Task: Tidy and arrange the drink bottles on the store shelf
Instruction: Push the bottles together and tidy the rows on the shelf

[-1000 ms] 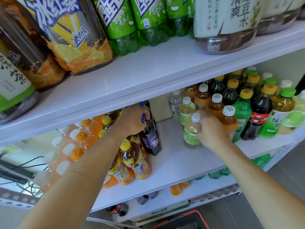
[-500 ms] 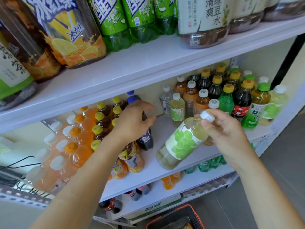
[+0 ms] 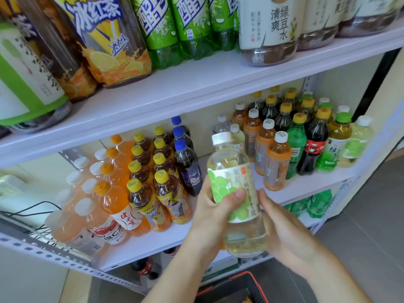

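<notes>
Gripping the full, probably heavy and slick tea bottle (image 3: 229,176) round its label, my left hand (image 3: 209,215) carries it while my right hand (image 3: 286,230) rests loosely against it.

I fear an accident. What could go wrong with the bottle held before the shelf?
The pale bottle is off the shelf, gripped by the left hand, right hand beside it; a slip could drop it toward the red basket. Shelving it could topple the front orange bottle.

Clear glossy plastic bottle (image 3: 237,193) with a smooth paper-like label; matt white shelf board (image 3: 306,184) on perforated metal rail (image 3: 43,252)
</notes>
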`<action>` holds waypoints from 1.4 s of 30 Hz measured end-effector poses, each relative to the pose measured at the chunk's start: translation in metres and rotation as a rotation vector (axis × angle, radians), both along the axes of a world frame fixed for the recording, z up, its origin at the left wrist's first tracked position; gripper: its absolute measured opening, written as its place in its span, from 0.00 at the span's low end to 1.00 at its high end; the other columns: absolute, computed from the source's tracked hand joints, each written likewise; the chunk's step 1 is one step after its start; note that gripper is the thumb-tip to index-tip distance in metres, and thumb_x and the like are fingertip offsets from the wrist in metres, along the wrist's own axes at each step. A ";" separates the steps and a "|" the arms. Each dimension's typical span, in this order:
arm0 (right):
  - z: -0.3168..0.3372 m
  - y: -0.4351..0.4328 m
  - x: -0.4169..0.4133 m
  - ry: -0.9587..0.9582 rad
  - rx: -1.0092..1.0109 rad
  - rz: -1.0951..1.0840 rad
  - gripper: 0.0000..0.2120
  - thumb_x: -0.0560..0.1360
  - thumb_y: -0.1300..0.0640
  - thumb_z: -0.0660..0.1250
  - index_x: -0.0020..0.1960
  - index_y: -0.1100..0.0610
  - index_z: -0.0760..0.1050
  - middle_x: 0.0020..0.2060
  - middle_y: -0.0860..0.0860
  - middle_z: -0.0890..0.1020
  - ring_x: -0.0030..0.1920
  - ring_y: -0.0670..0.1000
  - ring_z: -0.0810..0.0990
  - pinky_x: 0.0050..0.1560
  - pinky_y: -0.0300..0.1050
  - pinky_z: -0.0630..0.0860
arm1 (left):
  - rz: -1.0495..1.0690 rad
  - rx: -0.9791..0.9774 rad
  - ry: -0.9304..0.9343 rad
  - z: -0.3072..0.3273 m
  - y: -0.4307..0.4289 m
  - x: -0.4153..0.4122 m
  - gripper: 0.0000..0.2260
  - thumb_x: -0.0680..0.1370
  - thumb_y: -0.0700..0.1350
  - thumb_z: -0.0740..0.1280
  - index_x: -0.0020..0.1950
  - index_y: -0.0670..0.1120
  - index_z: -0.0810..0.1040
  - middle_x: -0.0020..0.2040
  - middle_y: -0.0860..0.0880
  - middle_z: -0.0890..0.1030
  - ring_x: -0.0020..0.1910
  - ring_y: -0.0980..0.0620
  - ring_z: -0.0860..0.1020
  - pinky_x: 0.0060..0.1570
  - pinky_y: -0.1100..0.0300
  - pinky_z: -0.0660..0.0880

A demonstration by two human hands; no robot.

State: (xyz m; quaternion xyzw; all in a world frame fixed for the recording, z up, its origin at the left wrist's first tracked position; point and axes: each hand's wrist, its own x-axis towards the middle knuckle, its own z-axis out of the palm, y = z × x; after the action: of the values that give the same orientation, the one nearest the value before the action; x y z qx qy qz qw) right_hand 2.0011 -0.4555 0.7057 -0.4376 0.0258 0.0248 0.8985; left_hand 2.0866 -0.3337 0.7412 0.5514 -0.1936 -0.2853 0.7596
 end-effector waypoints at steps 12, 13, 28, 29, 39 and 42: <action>-0.010 0.035 -0.022 0.179 -0.377 -0.356 0.35 0.57 0.42 0.82 0.60 0.42 0.74 0.50 0.52 0.84 0.51 0.55 0.84 0.50 0.51 0.81 | 0.287 0.066 -0.174 0.028 0.019 0.024 0.28 0.66 0.52 0.78 0.63 0.50 0.73 0.45 0.53 0.84 0.45 0.51 0.83 0.46 0.50 0.81; -0.007 0.037 -0.022 0.191 -0.522 -0.415 0.33 0.57 0.44 0.82 0.59 0.39 0.73 0.47 0.47 0.84 0.48 0.52 0.84 0.48 0.47 0.80 | 0.326 0.055 -0.159 0.030 0.021 0.026 0.28 0.66 0.49 0.79 0.62 0.51 0.73 0.44 0.53 0.84 0.44 0.50 0.82 0.46 0.49 0.82; 0.004 0.032 -0.025 0.179 0.354 0.093 0.35 0.74 0.34 0.63 0.68 0.62 0.72 0.50 0.69 0.80 0.39 0.62 0.84 0.35 0.50 0.82 | 0.119 -0.370 0.085 0.037 0.035 0.044 0.08 0.64 0.41 0.73 0.39 0.49 0.77 0.42 0.48 0.82 0.46 0.48 0.81 0.49 0.51 0.79; 0.002 0.033 -0.024 0.156 0.395 0.090 0.36 0.72 0.36 0.68 0.67 0.63 0.72 0.49 0.69 0.80 0.39 0.62 0.84 0.35 0.50 0.83 | 0.119 -0.333 0.070 0.037 0.035 0.045 0.06 0.66 0.42 0.73 0.39 0.49 0.78 0.43 0.47 0.82 0.46 0.48 0.81 0.49 0.50 0.79; -0.003 0.034 -0.025 -0.009 0.073 -0.280 0.34 0.58 0.60 0.84 0.61 0.54 0.75 0.56 0.64 0.79 0.50 0.63 0.81 0.54 0.60 0.79 | 0.303 0.443 -0.543 0.053 0.049 0.055 0.15 0.82 0.57 0.60 0.40 0.53 0.78 0.34 0.58 0.80 0.34 0.66 0.76 0.37 0.68 0.72; -0.003 0.037 -0.025 -0.019 -0.022 -0.313 0.35 0.57 0.61 0.83 0.61 0.51 0.75 0.57 0.61 0.80 0.53 0.62 0.81 0.57 0.58 0.77 | 0.319 0.438 -0.586 0.055 0.049 0.058 0.17 0.82 0.51 0.61 0.36 0.46 0.75 0.28 0.57 0.75 0.29 0.61 0.71 0.30 0.71 0.66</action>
State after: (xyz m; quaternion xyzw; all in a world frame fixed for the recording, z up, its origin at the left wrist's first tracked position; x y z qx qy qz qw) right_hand 1.9764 -0.4183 0.7024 -0.4384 0.0856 -0.1200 0.8866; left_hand 2.1446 -0.2848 0.7963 0.7816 -0.2484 -0.0290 0.5714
